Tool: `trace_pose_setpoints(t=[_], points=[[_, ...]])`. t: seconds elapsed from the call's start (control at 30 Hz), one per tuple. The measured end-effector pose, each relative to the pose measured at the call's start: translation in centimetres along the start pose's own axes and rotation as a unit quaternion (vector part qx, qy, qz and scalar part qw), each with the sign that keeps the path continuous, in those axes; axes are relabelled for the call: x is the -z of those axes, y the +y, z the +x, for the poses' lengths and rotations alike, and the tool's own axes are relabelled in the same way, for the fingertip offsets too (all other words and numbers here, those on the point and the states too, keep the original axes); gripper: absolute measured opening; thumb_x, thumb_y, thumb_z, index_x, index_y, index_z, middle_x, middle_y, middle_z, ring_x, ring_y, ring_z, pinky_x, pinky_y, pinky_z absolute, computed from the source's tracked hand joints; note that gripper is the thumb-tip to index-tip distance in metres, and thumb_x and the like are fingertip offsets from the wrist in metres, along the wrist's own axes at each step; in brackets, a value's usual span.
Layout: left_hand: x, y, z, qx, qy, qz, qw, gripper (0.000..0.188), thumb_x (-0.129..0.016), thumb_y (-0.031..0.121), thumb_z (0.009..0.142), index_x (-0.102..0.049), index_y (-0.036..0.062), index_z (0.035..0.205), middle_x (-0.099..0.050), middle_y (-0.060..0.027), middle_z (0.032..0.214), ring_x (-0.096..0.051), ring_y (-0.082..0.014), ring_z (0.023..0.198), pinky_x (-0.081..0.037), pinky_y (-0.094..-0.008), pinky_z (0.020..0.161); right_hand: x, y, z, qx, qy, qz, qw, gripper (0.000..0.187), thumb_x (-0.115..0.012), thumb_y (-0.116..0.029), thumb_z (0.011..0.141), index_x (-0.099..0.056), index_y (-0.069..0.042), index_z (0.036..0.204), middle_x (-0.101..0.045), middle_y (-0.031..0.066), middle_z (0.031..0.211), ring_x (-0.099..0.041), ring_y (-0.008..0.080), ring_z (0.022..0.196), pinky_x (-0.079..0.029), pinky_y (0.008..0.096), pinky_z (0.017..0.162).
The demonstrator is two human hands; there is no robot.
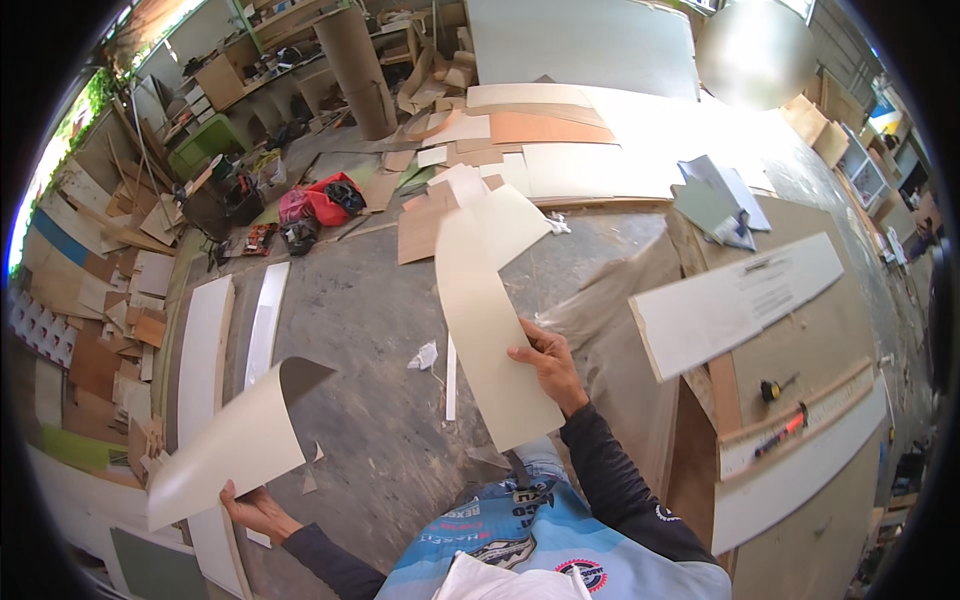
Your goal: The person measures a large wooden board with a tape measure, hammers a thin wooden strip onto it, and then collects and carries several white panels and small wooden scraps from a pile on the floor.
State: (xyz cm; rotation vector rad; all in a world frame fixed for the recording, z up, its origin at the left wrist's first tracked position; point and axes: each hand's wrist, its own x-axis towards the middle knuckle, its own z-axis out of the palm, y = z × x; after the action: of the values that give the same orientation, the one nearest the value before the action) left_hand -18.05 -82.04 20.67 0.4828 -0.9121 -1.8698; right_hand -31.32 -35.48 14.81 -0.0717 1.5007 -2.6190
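Low on the left, my left hand (258,508) is closed on the edge of a cream laminate sheet (235,445), its far end curling over. My right hand (550,366), near the middle, grips a long cream laminate strip (482,345) by its right edge, thumb on top. This strip stands up away from me and bends slightly toward its far end. The two pieces are held apart, above the grey floor (360,320).
To the right, a workbench (800,500) carries a white board (740,300), a tape measure (770,390) and a red-and-black cutter (783,432). Long white panels (205,350) lie at left. Board offcuts (555,125) pile up ahead, near a red bag (335,200).
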Motion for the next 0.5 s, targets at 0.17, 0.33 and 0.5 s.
trace_pose_setpoints(t=[0.17, 0.33, 0.5], points=[[-5.0, -7.9, 2.3, -0.017, 0.032, -0.001, 0.999, 0.065, -0.063, 0.013, 0.074, -0.042, -0.0107, 0.131, -0.047, -0.0205, 0.127, -0.047, -0.0316, 0.12, -0.04, -0.0428, 0.102, 6.4, -1.0, 14.7, -0.005, -0.024, 0.007, 1.0, 0.05, -0.06, 0.003, 0.087, -0.052, 0.003, 0.136, -0.065, 0.0049, 0.118, -0.061, 0.01, 0.099, -0.048, 0.0231, 0.087], [-12.9, -16.1, 2.6, -0.016, 0.083, 0.033, 0.996, 0.064, -0.064, 0.013, 0.074, -0.043, -0.0127, 0.129, -0.047, -0.022, 0.126, -0.048, -0.0324, 0.119, -0.04, -0.0424, 0.103, 13.8, -4.1, 29.3, 0.057, 0.014, -0.02, 0.998, 0.048, -0.06, 0.004, 0.086, -0.054, 0.002, 0.134, -0.066, 0.0037, 0.115, -0.061, 0.0089, 0.098, -0.049, 0.0228, 0.086], [-17.3, -22.0, 3.3, 0.044, 0.072, 0.012, 0.996, 0.064, -0.06, 0.009, 0.07, -0.044, -0.0112, 0.129, -0.053, -0.02, 0.122, -0.052, -0.0321, 0.117, -0.046, -0.0436, 0.099, 19.3, -8.9, 41.9, 0.201, 0.103, -0.081, 0.971, 0.045, -0.059, 0.005, 0.086, -0.056, 0.003, 0.131, -0.065, 0.0055, 0.116, -0.061, 0.011, 0.101, -0.048, 0.0227, 0.088]])
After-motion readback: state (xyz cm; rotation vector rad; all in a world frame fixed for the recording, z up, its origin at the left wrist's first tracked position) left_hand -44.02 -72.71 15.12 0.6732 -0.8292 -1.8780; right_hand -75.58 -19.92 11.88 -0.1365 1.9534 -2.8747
